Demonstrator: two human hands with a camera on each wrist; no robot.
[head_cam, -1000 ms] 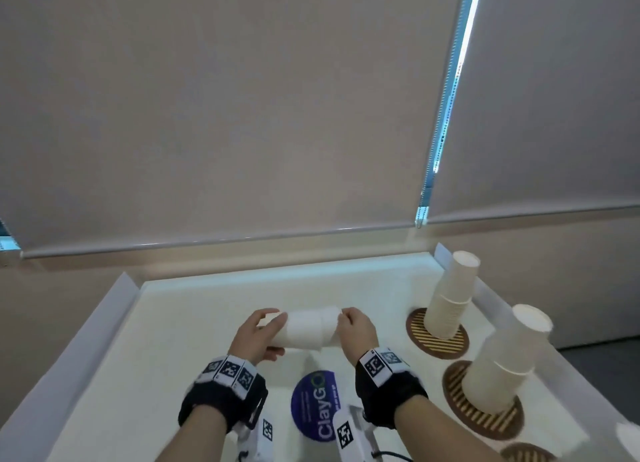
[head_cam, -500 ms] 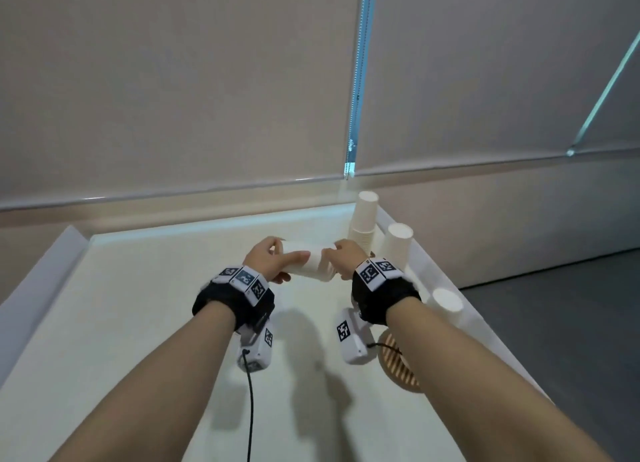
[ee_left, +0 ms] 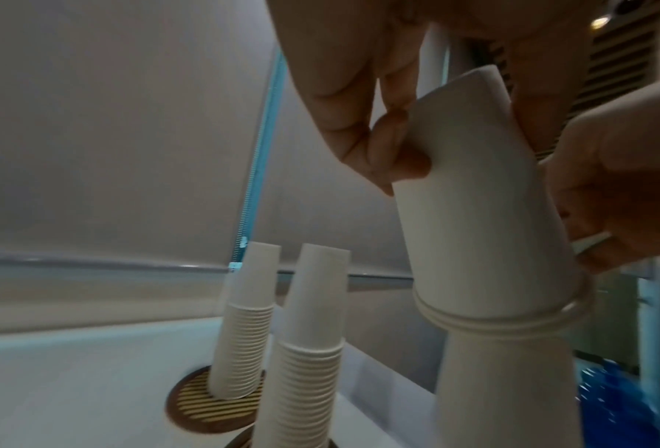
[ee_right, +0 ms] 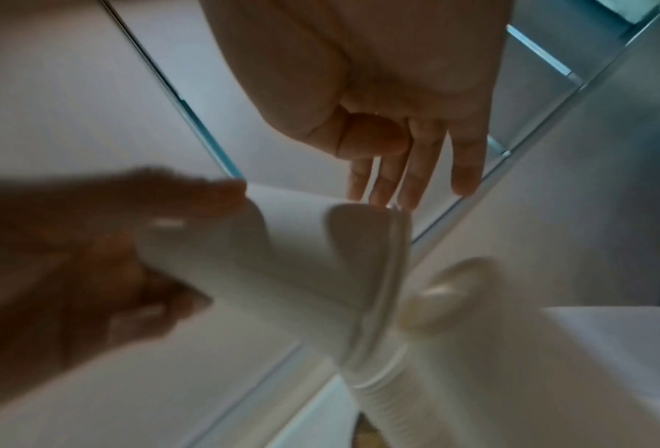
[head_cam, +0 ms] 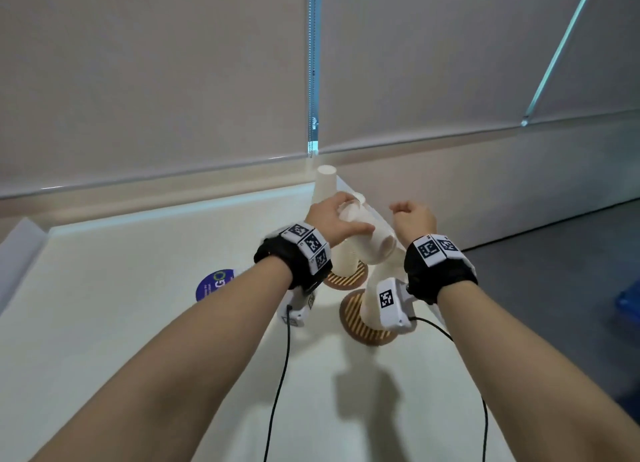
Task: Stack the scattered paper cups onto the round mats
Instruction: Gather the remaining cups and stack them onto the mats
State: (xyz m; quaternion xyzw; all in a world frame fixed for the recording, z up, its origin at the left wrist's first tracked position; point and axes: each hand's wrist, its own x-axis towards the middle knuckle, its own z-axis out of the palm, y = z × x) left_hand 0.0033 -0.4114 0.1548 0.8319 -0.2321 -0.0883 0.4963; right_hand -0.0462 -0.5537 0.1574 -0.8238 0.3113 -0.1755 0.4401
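Since a second ago your right hand (head_cam: 414, 215) has let go of the nested white paper cups (head_cam: 367, 241), and your left hand (head_cam: 332, 221) alone now carries them to the tall stack of white cups (ee_left: 509, 391). On the pale surface (head_cam: 138, 323), your left grip is wrapped round the tilted cups, rims meeting the stack top above the brown striped round mat (head_cam: 360, 326). Your right grip hangs loose, fingers (ee_right: 412, 169) straight, holding nothing.
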